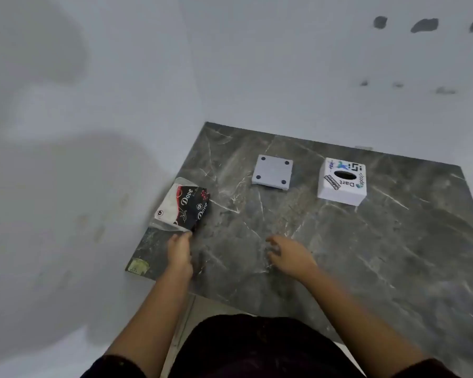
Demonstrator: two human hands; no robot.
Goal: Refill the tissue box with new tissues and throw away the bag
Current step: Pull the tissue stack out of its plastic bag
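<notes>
A black, red and white Dove tissue pack [185,210] in a clear plastic bag lies at the left edge of the dark marble table [366,255]. My left hand [179,255] pinches the near edge of that bag. A white tissue box [342,181] with stickers and a dark oval slot on top stands at the far right. Its white square base plate [272,172], with a dark dot at each corner, lies apart to the left of the box. Over the table's middle my right hand [290,255] hovers with fingers spread, holding nothing.
White walls [93,132] meet in a corner behind the table and close it in on the left. A yellowish sticker [139,266] marks the table's near left corner. My dark-clothed lap fills the bottom of the view.
</notes>
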